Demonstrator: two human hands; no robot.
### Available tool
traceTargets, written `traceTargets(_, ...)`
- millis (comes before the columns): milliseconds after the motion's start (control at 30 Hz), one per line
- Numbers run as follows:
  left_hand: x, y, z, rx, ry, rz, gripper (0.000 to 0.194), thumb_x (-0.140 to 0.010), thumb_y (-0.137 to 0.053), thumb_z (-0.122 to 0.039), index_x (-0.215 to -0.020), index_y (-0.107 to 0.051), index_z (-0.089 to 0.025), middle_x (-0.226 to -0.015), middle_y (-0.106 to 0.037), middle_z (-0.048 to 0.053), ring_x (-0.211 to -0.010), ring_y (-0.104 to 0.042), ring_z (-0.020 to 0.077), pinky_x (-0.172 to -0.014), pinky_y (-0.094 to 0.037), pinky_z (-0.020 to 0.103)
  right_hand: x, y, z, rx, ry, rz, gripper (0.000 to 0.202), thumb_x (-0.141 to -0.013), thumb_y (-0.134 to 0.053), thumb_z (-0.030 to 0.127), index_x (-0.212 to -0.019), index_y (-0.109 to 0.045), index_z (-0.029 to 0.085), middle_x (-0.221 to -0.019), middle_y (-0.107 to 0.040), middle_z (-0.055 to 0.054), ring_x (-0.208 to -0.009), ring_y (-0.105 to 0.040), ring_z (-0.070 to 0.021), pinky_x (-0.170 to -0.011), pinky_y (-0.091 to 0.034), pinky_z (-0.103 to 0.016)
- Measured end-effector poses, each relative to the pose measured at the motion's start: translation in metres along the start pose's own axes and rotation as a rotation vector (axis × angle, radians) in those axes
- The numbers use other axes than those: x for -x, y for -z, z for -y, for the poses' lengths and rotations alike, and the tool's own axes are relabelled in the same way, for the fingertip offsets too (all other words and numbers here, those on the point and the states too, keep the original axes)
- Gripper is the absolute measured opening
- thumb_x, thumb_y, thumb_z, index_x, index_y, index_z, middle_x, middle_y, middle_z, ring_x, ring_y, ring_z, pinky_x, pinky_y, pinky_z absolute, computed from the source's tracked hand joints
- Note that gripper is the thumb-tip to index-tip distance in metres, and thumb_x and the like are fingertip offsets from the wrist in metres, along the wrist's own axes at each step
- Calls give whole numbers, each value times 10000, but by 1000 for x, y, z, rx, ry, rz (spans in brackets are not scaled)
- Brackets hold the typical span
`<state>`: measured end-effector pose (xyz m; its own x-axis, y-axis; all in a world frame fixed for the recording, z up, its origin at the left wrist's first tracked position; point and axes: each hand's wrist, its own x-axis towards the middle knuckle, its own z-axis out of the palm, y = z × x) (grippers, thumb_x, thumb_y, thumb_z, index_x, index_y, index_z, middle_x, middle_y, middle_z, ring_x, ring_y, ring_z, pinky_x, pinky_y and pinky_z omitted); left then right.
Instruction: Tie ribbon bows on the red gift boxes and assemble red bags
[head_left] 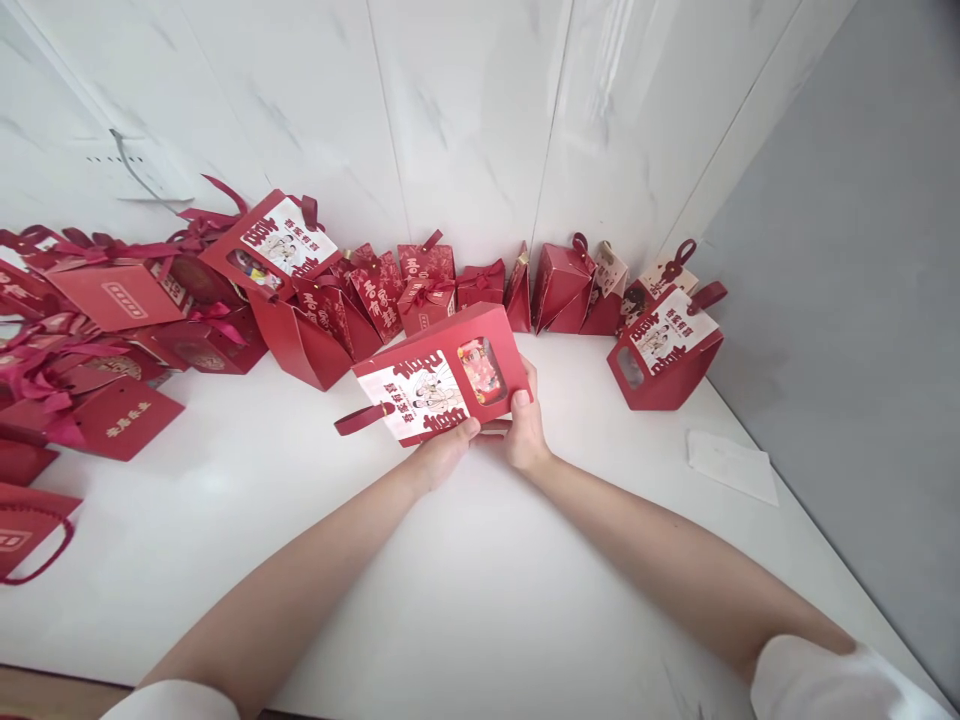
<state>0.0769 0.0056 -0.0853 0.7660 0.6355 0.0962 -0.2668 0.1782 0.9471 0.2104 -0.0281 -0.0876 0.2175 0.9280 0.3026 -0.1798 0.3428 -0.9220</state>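
A red gift box [495,322] with a white printed label, a small window and a dark red ribbon loop lies tilted on its side between my hands, above the white table. Something red and patterned shows through the window. My left hand [444,452] grips the lower edge, its thumb beside the label. My right hand [526,425] holds the bottom end, with the thumb on the front near the window. Most fingers of both hands are hidden behind the box. The ribbon loop [364,418] points to the left.
Many red boxes with ribbons [124,295] crowd the left side of the white table [480,600]. More stand in a row along the tiled wall. A similar windowed box [664,350] and a white paper [732,466] are at the right, near a grey wall.
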Motion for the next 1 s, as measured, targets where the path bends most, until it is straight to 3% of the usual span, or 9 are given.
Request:
traceTargets(167,-4,-5,1,39,42,-180,544,-887,-530,-606,-1159,-670,-156,-1156,-692,145,-1157,-603,305,-980,-469,446,-16,4,-14,23,-38,-81,541,-925,-299,695,-1257,-499,318,-1180,-641,-44,-996,-643,-247,-765,-568,-392)
traceTargets(267,-6,-7,0,75,85,-248,556,-866,-554,-618,-1109,-682,-135,-1095,-704,149,-1115,-620,294,-946,-480,415,-22,6,-17,76,-34,-120,551,-942,-256,681,-1225,-536,300,-1107,-673,-40,-949,-647,-236,-784,-543,-391)
traceTargets(433,-4,-4,0,38,83,-149,561,-859,-546,-640,-1091,-690,-150,-1044,-717,134,-1072,-637,283,-922,-481,397,-16,6,-8,126,164,-114,532,-951,-280,659,-1318,-485,333,-1299,-588,-40,-1202,-554,-255,-1002,-459,-454)
traceTargets(567,-3,-3,3,25,50,-54,620,-872,-467,-689,-1129,-681,-167,-1043,-721,133,-1044,-649,286,-916,-480,410,-9,4,-1,151,261,-66,629,-918,-315,703,-1415,-383,323,-1409,-471,-79,-1285,-490,-292,-1029,-452,-489)
traceTargets(733,-3,-1,6,41,-5,-57,710,-814,-469,-766,-1207,-649,-203,-1066,-724,122,-1023,-655,298,-897,-490,430,-4,1,-1,200,401,-54,703,-892,-347,731,-1451,-331,304,-1409,-410,-103,-1328,-436,-305,-1091,-409,-499)
traceTargets(1000,-5,1,8,100,31,-94,725,-819,-450,-770,-1225,-644,-202,-1122,-711,129,-1065,-648,301,-926,-497,442,-9,5,-1,233,347,-18,694,-909,-358,702,-1468,-330,293,-1454,-421,-95,-1319,-457,-302,-1109,-388,-514)
